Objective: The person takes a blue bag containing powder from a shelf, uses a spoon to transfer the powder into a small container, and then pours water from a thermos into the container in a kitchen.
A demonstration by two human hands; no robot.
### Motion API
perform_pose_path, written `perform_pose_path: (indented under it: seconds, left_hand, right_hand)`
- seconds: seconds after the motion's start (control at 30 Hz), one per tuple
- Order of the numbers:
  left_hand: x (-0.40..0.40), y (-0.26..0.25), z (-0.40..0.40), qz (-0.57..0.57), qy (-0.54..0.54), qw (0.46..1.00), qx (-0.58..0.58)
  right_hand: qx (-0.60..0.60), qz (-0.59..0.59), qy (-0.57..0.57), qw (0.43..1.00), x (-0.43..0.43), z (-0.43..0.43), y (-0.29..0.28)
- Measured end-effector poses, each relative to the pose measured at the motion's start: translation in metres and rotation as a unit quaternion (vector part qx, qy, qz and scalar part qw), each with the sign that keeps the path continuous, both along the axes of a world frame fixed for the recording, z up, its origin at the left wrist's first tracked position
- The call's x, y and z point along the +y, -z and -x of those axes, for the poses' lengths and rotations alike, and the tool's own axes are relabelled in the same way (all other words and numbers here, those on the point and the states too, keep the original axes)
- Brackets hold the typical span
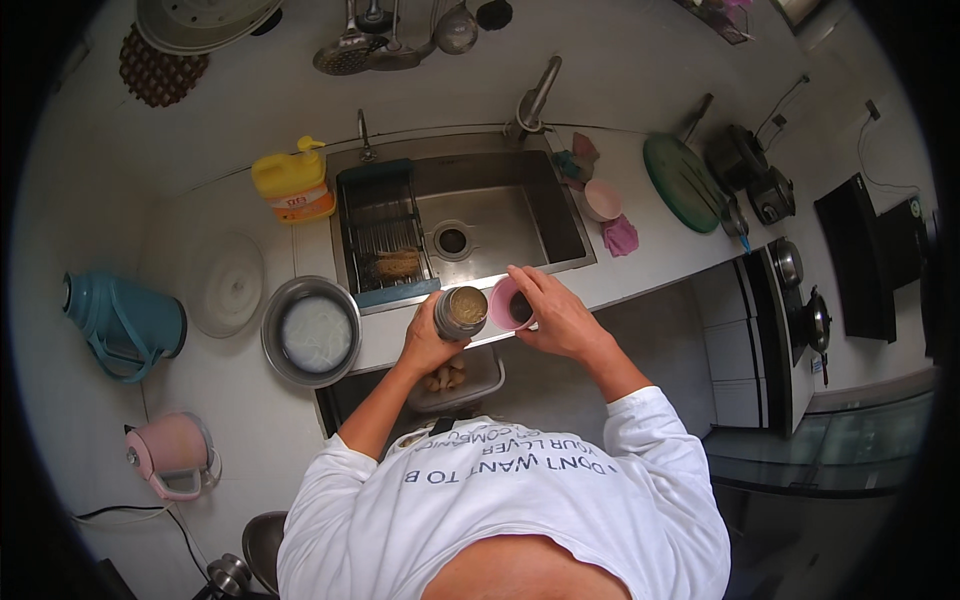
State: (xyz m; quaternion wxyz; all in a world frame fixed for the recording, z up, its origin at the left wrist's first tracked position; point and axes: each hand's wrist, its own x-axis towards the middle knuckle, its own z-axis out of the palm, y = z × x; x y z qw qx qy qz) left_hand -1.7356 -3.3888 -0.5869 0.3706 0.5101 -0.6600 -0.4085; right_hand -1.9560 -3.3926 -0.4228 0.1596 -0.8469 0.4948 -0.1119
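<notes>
My left hand [430, 337] is closed around a grey cylindrical container [459, 313] with pale brownish contents showing at its mouth. Beside it, my right hand [559, 316] grips a pink cup [502, 301] with something dark inside. The cup is tilted, its rim side by side with the container's mouth; I cannot tell whether they touch. Both are over the front edge of the counter, just before the stainless steel sink [487, 217]. Part of the cup is covered by my right fingers.
Left of the sink stand a metal pot [274, 352] of whitish liquid, a clear lid [225, 281], a yellow detergent jug [292, 184], a blue thermos [135, 322] and a pink kettle [169, 450]. A drying rack [379, 217] spans the sink's left. Rightward are a pink bowl [602, 200] and green cutting board [679, 184].
</notes>
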Motion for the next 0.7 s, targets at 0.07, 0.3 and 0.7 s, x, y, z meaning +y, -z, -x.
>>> perform_pose_path:
  seconds: [0.07, 0.3, 0.7]
  left_hand:
    - [0.0, -0.004, 0.005, -0.007, 0.018, 1.0, 0.006]
    - [0.003, -0.018, 0.042, 0.028, 0.084, 0.996, 0.0]
    - [0.049, -0.063, 0.173, 0.036, 0.243, 0.969, 0.022]
  right_hand:
    - [-0.026, -0.009, 0.011, 1.0, 0.006, 0.006, -0.007]
    - [-0.143, 0.041, 0.018, 0.989, 0.034, 0.03, -0.027]
    - [-0.057, 0.05, 0.065, 0.995, 0.113, 0.118, -0.055]
